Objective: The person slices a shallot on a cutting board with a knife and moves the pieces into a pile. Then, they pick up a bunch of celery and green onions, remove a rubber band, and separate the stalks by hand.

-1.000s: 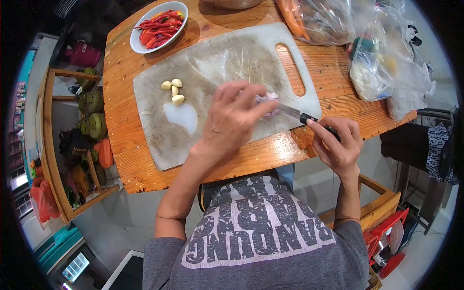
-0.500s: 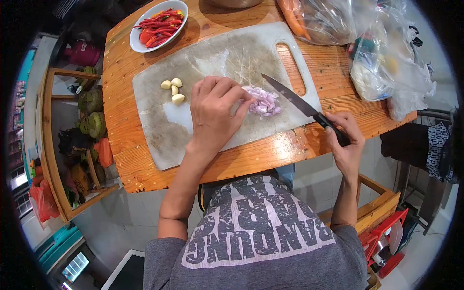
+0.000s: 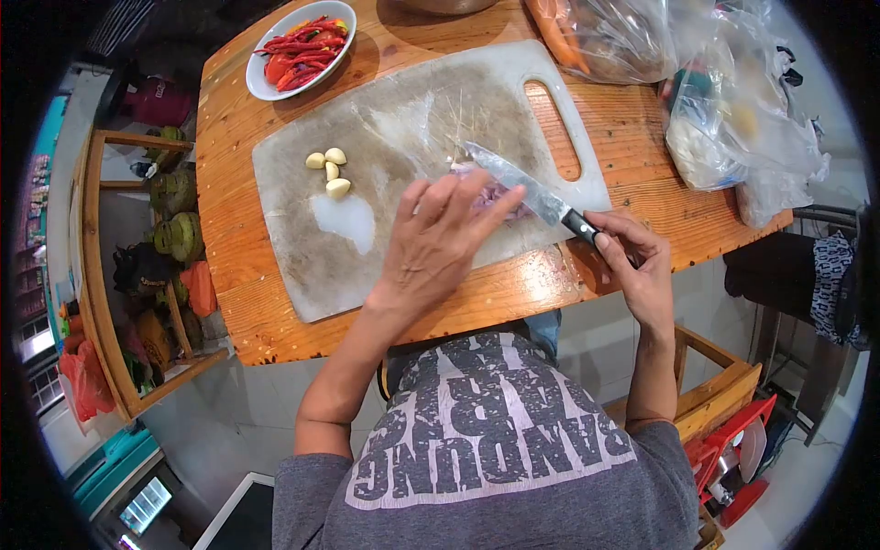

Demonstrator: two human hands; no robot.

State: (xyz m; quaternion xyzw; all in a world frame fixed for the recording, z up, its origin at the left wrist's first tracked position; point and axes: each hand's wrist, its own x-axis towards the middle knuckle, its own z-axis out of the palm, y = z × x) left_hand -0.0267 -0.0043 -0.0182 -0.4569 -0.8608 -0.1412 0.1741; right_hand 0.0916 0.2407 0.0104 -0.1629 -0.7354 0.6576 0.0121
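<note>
My right hand (image 3: 637, 266) is wrapped round the black handle of a kitchen knife (image 3: 532, 186), its blade slanting up and left over the cutting board (image 3: 302, 247). Below the blade lies a small heap of chopped shallots (image 3: 495, 195), partly hidden by my left hand (image 3: 435, 234). That hand is open, palm down with fingers stretched out, and its index fingertip is right at the blade's lower edge. Several peeled garlic cloves (image 3: 337, 188) rest on the board's left part, above a pale worn patch.
A white bowl (image 3: 261, 84) of red chilies and tomatoes stands at the back left of the wooden table (image 3: 234, 302). Plastic bags (image 3: 733, 119) of produce, one with carrots (image 3: 559, 37), sit at the back right. Part of a round vessel (image 3: 445, 5) shows at the top edge.
My left hand's fingers have spread from a pinch, and the hand has shifted lower over the shallots. The knife has moved left over the heap, its blade turned flatter.
</note>
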